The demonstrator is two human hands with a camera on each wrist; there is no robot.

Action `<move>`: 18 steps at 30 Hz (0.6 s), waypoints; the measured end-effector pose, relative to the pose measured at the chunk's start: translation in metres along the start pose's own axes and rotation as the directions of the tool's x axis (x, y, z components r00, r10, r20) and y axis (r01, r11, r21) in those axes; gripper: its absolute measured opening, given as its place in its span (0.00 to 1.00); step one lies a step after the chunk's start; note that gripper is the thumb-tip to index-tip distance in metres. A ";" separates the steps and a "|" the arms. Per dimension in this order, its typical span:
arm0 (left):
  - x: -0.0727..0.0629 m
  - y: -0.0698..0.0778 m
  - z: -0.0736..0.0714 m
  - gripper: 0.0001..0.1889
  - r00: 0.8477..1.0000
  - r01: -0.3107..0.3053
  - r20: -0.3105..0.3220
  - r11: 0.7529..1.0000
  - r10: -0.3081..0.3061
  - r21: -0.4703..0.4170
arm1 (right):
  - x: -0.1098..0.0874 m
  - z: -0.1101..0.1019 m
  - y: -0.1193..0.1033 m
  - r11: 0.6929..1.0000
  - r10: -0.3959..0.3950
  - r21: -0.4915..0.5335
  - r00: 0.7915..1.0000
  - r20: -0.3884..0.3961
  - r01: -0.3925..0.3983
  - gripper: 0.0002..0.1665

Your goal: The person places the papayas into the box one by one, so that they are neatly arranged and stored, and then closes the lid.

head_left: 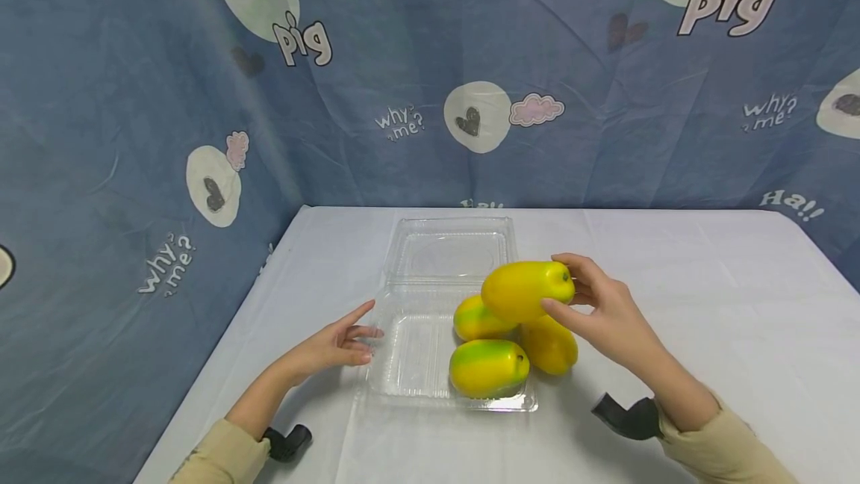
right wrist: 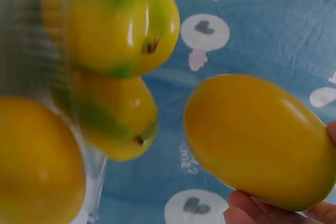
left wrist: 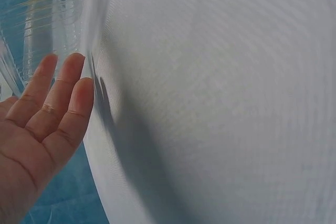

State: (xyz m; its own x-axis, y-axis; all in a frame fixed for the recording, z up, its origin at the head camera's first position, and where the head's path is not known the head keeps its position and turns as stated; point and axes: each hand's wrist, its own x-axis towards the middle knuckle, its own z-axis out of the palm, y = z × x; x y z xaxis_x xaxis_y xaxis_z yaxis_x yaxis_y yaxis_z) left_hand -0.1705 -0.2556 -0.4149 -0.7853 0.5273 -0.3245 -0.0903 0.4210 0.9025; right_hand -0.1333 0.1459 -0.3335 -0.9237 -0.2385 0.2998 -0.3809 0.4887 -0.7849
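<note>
My right hand point(head_left: 611, 312) grips a yellow mango point(head_left: 524, 291) between thumb and fingers, holding it up over the right side of a clear plastic clamshell box point(head_left: 410, 364). Below it, a yellow-green mango point(head_left: 489, 369) lies at the box's front right. Another mango point(head_left: 480, 318) sits behind that one, partly hidden by the held fruit. A third mango point(head_left: 552, 348) rests at the box's right edge. At the box's left edge, my left hand point(head_left: 336, 346) has its fingers extended and holds nothing; its fingertips are right at the rim in the left wrist view.
The box's lid point(head_left: 452, 249) lies folded back toward the rear of the white-covered table point(head_left: 705, 320). A blue printed curtain point(head_left: 376, 58) hangs behind and to the left of the table. Black straps point(head_left: 628, 418) show at both wrists.
</note>
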 end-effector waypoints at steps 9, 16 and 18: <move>0.000 0.001 0.000 0.46 1.000 -0.001 -0.001 1.000 0.001 0.000 | 0.007 0.017 -0.007 0.998 -0.007 0.060 0.999 0.050 0.004 0.28; -0.001 0.001 0.001 0.46 1.000 -0.009 -0.002 1.000 0.009 0.010 | 0.009 0.033 -0.015 0.993 0.007 0.113 0.996 0.087 -0.017 0.28; -0.001 0.001 0.001 0.46 1.000 -0.006 -0.006 1.000 0.006 0.012 | 0.010 0.038 -0.017 0.991 0.000 0.130 0.995 0.096 -0.013 0.28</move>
State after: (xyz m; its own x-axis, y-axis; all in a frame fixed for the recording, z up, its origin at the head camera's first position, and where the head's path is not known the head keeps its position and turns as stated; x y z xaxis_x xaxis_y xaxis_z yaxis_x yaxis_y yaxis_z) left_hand -0.1694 -0.2550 -0.4138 -0.7896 0.5250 -0.3176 -0.0788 0.4265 0.9010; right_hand -0.1341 0.1031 -0.3380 -0.9157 -0.3179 0.2459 -0.3604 0.3784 -0.8526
